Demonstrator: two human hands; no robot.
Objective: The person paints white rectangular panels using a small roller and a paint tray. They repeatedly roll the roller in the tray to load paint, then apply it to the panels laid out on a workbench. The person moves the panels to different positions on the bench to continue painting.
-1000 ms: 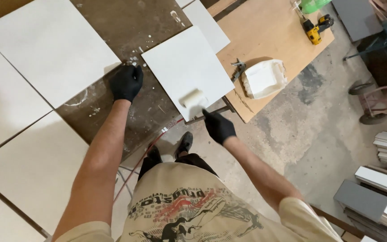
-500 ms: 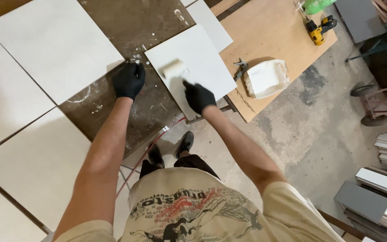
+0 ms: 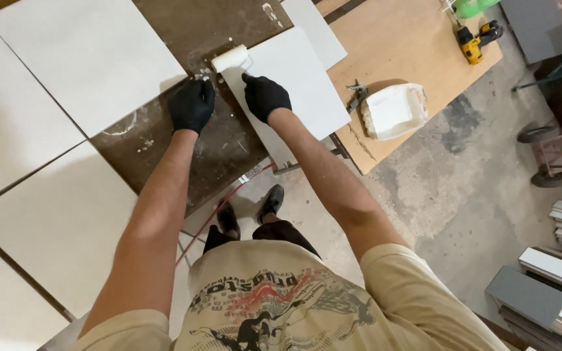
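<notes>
While the left hand (image 3: 192, 104) braces, the right hand (image 3: 266, 96) extends the roller (image 3: 230, 58).

no pkgs, labels, signs, screens.

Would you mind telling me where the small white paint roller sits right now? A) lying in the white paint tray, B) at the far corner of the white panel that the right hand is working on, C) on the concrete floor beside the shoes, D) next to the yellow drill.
B: the paint roller sits at the far corner of the white panel, just beyond the gloved right hand, well away from the paint tray.
</notes>
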